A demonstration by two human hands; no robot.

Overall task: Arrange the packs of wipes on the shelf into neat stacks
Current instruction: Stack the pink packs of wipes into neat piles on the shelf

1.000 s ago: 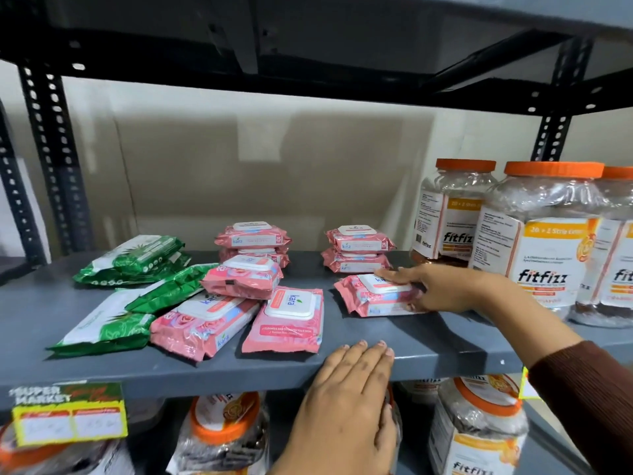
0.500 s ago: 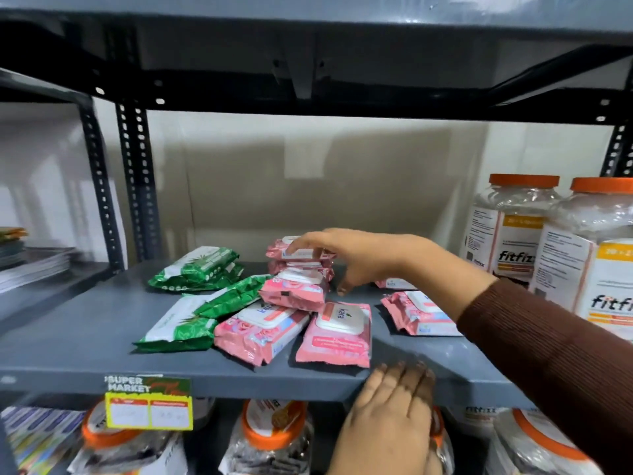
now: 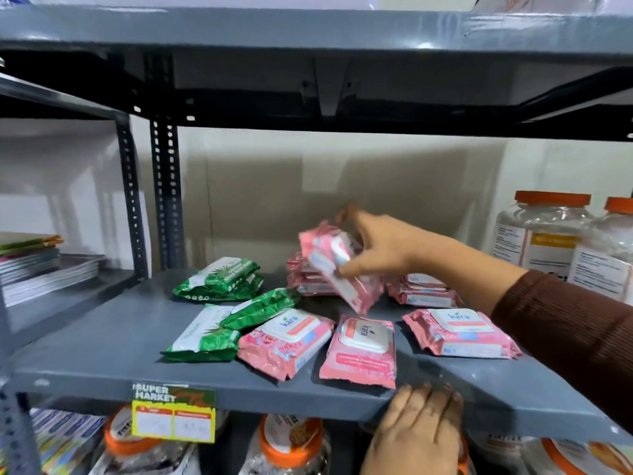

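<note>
Right hand [image 3: 383,248] pinches a tilted pink wipes pack [image 3: 337,265] above the grey shelf [image 3: 102,347]; left hand [image 3: 419,426], fingers together, flat on shelf front edge; pale wall behind

Soft, even indoor light; dim under the upper shelf [image 3: 308,32]. Motion blur smears the lifted pink pack [image 3: 337,265] (worst mid-frame); wide-angle bending shows at the edges.

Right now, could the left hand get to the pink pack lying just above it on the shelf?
Probably yes: the left hand rests on the shelf edge just below the pink pack, holds nothing, and nothing lies between them.
</note>
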